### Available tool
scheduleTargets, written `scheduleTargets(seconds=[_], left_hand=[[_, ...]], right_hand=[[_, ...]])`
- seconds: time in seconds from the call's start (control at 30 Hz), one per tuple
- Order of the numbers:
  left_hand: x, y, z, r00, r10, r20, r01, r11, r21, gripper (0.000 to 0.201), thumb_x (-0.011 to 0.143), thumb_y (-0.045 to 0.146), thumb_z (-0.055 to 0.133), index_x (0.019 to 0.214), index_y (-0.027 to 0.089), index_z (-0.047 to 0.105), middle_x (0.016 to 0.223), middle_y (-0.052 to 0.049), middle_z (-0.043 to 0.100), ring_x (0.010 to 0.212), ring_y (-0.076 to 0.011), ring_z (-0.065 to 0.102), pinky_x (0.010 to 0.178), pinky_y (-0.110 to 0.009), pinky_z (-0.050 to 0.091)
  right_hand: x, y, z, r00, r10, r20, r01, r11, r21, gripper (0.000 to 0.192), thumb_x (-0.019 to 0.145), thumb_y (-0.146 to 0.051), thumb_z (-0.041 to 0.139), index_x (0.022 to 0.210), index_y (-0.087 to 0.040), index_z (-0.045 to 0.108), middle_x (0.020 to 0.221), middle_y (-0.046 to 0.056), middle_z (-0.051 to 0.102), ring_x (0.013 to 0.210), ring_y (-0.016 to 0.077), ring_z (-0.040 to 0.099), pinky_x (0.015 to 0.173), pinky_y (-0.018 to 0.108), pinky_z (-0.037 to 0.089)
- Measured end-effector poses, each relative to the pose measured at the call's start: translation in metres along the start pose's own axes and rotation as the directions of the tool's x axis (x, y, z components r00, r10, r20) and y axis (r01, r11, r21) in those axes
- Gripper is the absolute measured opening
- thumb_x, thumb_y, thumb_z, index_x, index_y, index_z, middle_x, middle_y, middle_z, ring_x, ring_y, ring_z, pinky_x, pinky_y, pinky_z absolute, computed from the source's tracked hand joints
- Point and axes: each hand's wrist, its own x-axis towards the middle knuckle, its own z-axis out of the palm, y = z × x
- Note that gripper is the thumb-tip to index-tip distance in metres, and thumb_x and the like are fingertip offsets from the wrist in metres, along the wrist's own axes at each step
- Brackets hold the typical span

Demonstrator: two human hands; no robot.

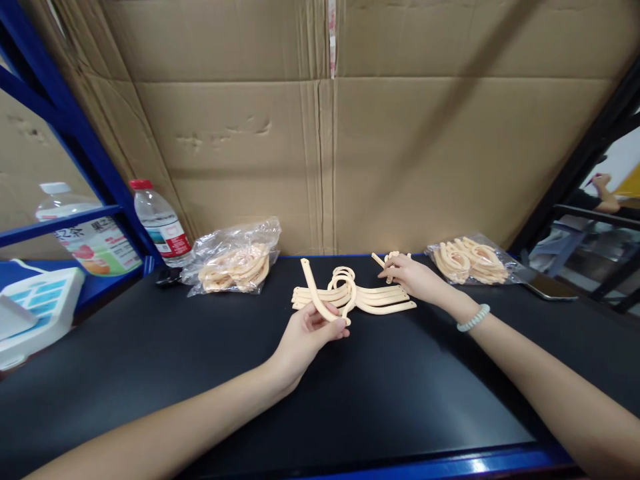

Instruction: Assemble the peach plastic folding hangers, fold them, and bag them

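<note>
My left hand (313, 330) is closed around one end of a cream plastic hanger piece (311, 280), with a straight arm slanting up and a curved hook on its right. Behind it, a stack of similar hanger pieces (385, 300) lies on the black table (280, 413), their arms spread left and right around overlapping hooks. Beyond the stack's right end, my right hand (407, 275) has its fingers pinched at a few small cream plastic pieces (381, 261). The fingers partly hide those pieces.
Clear bags of cream hanger pieces lie at the back left (240, 267) and back right (470, 260). A phone (550, 287) lies beside the right bag. A red-capped bottle (163, 227) and a white-blue device (40, 307) stand left. Cardboard (400, 167) walls the back. Another person's hand (603, 180) shows far right.
</note>
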Motion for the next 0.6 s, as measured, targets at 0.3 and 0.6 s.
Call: scheduleTargets(seconds=[0.3, 0.6], left_hand=[[0.002, -0.002, -0.001, 1.0, -0.004, -0.004, 0.004, 1.0, 0.005, 0.032, 0.067, 0.024, 0.08, 0.085, 0.013, 0.057, 0.08, -0.001, 0.067, 0.071, -0.0118, 0.066, 0.072, -0.024, 0.054], [0.001, -0.001, -0.001, 1.0, -0.002, -0.009, 0.002, 1.0, 0.013, 0.032, 0.068, 0.025, 0.08, 0.086, 0.013, 0.056, 0.081, -0.002, 0.068, 0.07, -0.0117, 0.066, 0.072, -0.024, 0.053]], right_hand=[[0.004, 0.006, 0.014, 0.998, -0.001, -0.056, 0.011, 0.985, 0.172, 0.024, 0.081, -0.005, 0.049, 0.079, -0.018, 0.069, 0.083, 0.008, 0.068, 0.088, 0.0226, 0.058, 0.082, 0.037, 0.047], [0.004, 0.004, 0.017, 0.987, 0.06, -0.147, -0.021, 0.968, 0.251, 0.031, 0.079, -0.002, 0.043, 0.077, -0.019, 0.068, 0.079, 0.005, 0.07, 0.077, 0.0189, 0.064, 0.075, 0.033, 0.05]])
